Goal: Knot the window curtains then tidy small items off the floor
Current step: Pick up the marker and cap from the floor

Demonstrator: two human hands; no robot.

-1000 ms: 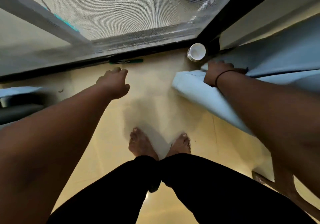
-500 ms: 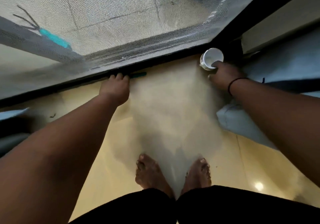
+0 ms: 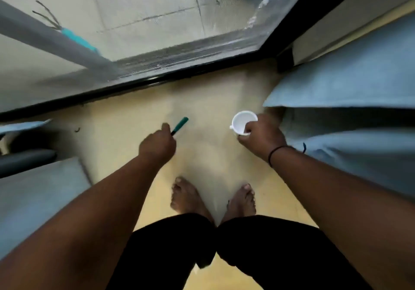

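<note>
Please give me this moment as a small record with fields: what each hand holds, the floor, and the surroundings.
left hand: left hand grips a green pen by one end, lifted off the floor
right hand: right hand grips a white cup at its rim, opening facing the camera
floor: beige floor, bare feet standing on it
surroundings: mesh window with a black frame ahead; light blue bedding at the right

No readable text — no labels, brands or numbers; nothing legible.
</note>
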